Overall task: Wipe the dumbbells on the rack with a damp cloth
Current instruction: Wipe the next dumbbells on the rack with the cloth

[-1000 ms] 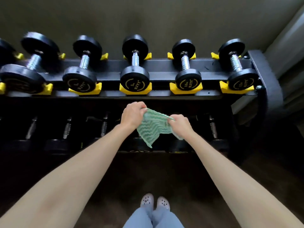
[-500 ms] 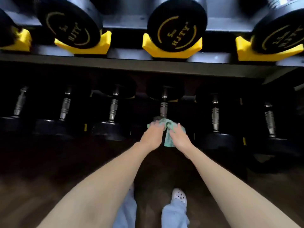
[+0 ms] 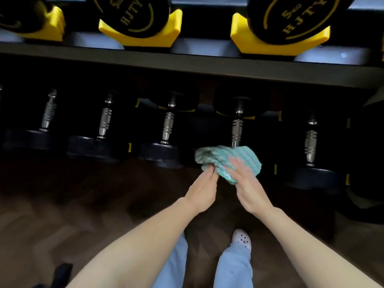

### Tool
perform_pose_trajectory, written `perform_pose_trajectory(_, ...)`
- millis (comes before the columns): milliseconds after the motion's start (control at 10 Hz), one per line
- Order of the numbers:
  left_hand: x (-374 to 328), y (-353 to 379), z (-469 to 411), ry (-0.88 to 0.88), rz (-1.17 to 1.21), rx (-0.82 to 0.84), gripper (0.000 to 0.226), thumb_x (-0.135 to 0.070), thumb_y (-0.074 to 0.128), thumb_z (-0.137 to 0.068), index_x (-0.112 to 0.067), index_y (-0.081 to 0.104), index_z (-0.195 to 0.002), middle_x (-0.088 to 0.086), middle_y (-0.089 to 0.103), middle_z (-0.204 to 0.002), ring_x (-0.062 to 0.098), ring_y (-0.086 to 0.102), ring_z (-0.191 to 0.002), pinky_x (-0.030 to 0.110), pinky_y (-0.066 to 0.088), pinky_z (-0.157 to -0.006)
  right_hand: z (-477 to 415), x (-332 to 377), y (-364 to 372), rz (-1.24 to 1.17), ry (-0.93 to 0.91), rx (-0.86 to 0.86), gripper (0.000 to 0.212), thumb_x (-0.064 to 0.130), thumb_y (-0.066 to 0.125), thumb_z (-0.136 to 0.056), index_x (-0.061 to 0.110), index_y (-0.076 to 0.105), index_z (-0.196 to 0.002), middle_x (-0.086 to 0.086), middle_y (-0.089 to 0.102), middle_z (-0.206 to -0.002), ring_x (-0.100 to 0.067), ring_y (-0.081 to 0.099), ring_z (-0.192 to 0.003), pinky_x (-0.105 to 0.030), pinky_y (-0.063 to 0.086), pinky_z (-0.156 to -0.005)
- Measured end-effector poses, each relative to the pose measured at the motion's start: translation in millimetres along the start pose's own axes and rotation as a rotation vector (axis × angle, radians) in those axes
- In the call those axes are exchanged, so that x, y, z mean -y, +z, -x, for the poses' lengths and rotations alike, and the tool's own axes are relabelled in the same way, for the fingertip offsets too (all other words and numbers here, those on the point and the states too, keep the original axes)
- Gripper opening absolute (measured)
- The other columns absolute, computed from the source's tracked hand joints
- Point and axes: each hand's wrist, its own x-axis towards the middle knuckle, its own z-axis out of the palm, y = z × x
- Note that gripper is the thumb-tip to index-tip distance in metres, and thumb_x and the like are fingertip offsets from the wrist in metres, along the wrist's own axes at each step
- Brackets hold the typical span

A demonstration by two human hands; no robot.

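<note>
Down under the upper rail of the rack (image 3: 187, 61), a row of dark dumbbells lies in shadow, chrome handles pointing away from the camera. From the left, the first lower dumbbell (image 3: 48, 113), the second lower dumbbell (image 3: 105, 119) and the third lower dumbbell (image 3: 168, 125) lie side by side, untouched, their near heads toward the wooden floor (image 3: 62, 215). Above them, on the upper rail, a dumbbell head marked HJTY (image 3: 133, 15) sits in a yellow cradle (image 3: 174, 28).

Near the middle, the left hand (image 3: 202, 189) reaches in low, its fingers curled and pinching the lower left edge of the cloth (image 3: 216, 155). The green-and-white patterned cloth is bunched over the near head of the fourth lower dumbbell (image 3: 237, 129) and covers the foot of its handle. Just to the right, the right hand (image 3: 247, 183) lies on the cloth with its fingers straight and slightly spread, pressing it against that dumbbell head. The two hands are close together at the cloth.

Higher up to the right, a second marked dumbbell head (image 3: 291, 15) rests in a second yellow cradle (image 3: 239, 32). Further right in the lower row, the fifth lower dumbbell (image 3: 310, 142) lies apart from the cloth. At the bottom, light blue trousers (image 3: 234, 267) and a white perforated shoe (image 3: 241, 241) show between the forearms.
</note>
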Motion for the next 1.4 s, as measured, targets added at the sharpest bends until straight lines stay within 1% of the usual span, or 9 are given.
perform_pose_trajectory(200,-51,1,-11,-0.077,0.035,0.034,0.059,-0.002,0.033,-0.097,-0.009,0.007,-0.150,0.013,-0.006,-0.157,0.025,-0.006,-0.146,0.029,-0.007,-0.116,21,-30,-5,-0.102,0.344,-0.310,0.046,-0.002,0.035,-0.094,0.011,0.048,-0.135,-0.006,0.054,-0.130,-0.020,0.051,-0.116,-0.031,0.044,-0.095)
perform_pose_trajectory(300,-70,5,-20,0.050,-0.025,0.058,0.065,0.007,0.034,-0.093,-0.002,0.000,-0.148,0.013,-0.009,-0.157,0.026,-0.010,-0.145,0.028,-0.017,-0.111,21,-33,-12,-0.397,0.548,-0.300,0.029,0.000,0.038,-0.094,0.013,0.063,-0.099,-0.006,0.058,-0.089,-0.019,0.049,-0.088,-0.020,0.036,-0.063)
perform_pose_trajectory(500,-26,-35,-20,0.152,-0.075,0.036,0.037,-0.012,0.036,-0.093,0.000,0.062,-0.115,0.018,0.062,-0.119,0.031,0.058,-0.112,0.034,0.045,-0.092,20,8,-12,-0.671,0.578,-0.392,0.041,-0.009,0.041,-0.091,0.003,0.055,-0.128,-0.008,0.052,-0.132,-0.019,0.044,-0.128,-0.020,0.036,-0.099)
perform_pose_trajectory(600,19,-69,-11,0.195,-0.171,0.014,0.021,0.001,0.052,-0.059,-0.002,0.071,-0.068,0.014,0.069,-0.071,0.029,0.069,-0.066,0.032,0.056,-0.048,10,31,2,-0.539,0.517,-0.409,0.045,-0.014,0.038,-0.085,0.005,0.065,-0.116,-0.014,0.055,-0.131,-0.023,0.044,-0.130,-0.026,0.035,-0.104)
perform_pose_trajectory(700,54,-91,-2,0.181,-0.278,0.016,0.009,-0.004,0.057,-0.052,-0.006,0.065,-0.055,0.009,0.064,-0.063,0.027,0.067,-0.058,0.028,0.052,-0.041,-17,69,30,-0.511,0.444,-0.220,0.051,-0.017,0.036,-0.081,0.004,0.061,-0.121,-0.012,0.057,-0.129,-0.021,0.047,-0.127,-0.017,0.033,-0.101)
perform_pose_trajectory(900,133,-119,31,-0.107,-0.175,-0.006,0.022,-0.003,0.049,-0.092,0.002,0.062,-0.109,0.015,0.057,-0.118,0.030,0.057,-0.108,0.039,0.049,-0.088,-82,143,104,-0.388,0.399,-0.138,0.057,-0.006,0.030,-0.095,0.008,0.017,-0.149,-0.011,0.021,-0.154,-0.022,0.022,-0.141,-0.018,0.019,-0.109)
perform_pose_trajectory(1000,147,-123,51,-0.241,-0.041,-0.147,0.029,0.008,0.051,-0.086,0.003,0.061,-0.112,0.022,0.061,-0.113,0.035,0.062,-0.101,0.035,0.049,-0.080,-81,161,123,-0.210,0.259,-0.155,0.066,-0.012,0.030,-0.093,0.011,0.005,-0.150,-0.005,-0.018,-0.155,-0.018,-0.013,-0.145,-0.011,-0.007,-0.108)
perform_pose_trajectory(1200,164,-113,65,-0.666,0.298,-0.186,0.030,0.012,0.035,-0.085,-0.005,0.058,-0.089,0.008,0.057,-0.073,0.024,0.053,-0.069,0.026,0.036,-0.056,-124,190,134,0.109,-0.046,0.106,0.057,-0.004,0.033,-0.093,0.003,0.018,-0.148,-0.011,0.004,-0.158,-0.022,-0.002,-0.147,-0.027,-0.003,-0.117)
perform_pose_trajectory(1400,159,-103,69,-0.691,0.430,-0.265,0.033,0.008,0.045,-0.087,-0.004,0.044,-0.056,0.004,0.041,-0.055,0.012,0.034,-0.052,0.016,0.030,-0.046,-106,165,118,0.282,-0.240,0.085,0.056,-0.009,0.040,-0.090,0.003,0.031,-0.143,-0.008,0.006,-0.158,-0.022,-0.004,-0.147,-0.023,-0.012,-0.112)
